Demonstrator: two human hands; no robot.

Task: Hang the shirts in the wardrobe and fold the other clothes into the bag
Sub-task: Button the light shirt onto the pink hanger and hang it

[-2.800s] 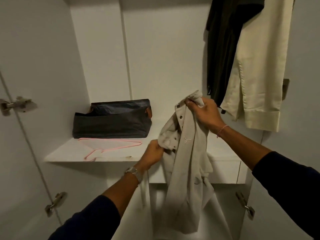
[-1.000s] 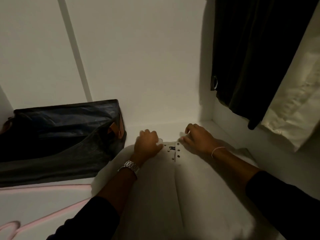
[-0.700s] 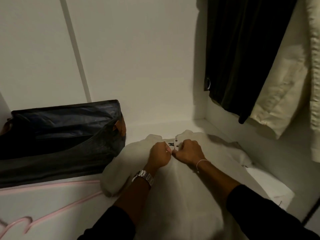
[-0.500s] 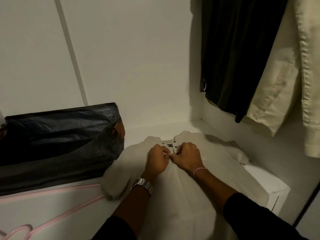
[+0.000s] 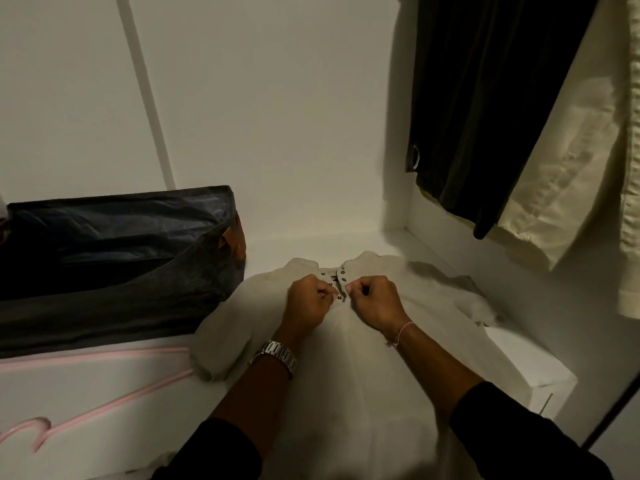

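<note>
White wardrobe shelf [image 5: 104,403] carries pale shirt [image 5: 363,375], spread flat, collar toward back wall. Left hand [image 5: 308,303] and right hand [image 5: 374,299], fingers curled, each pinch placket edge beside snaps [image 5: 341,289]. Judgement: align edges, press snaps one by one, then thread pink hanger [image 5: 86,393]. Dark bag [image 5: 114,254] just left of shirt.

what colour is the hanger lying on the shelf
Pale pink hanger, seen in the head view, its only view.
</note>
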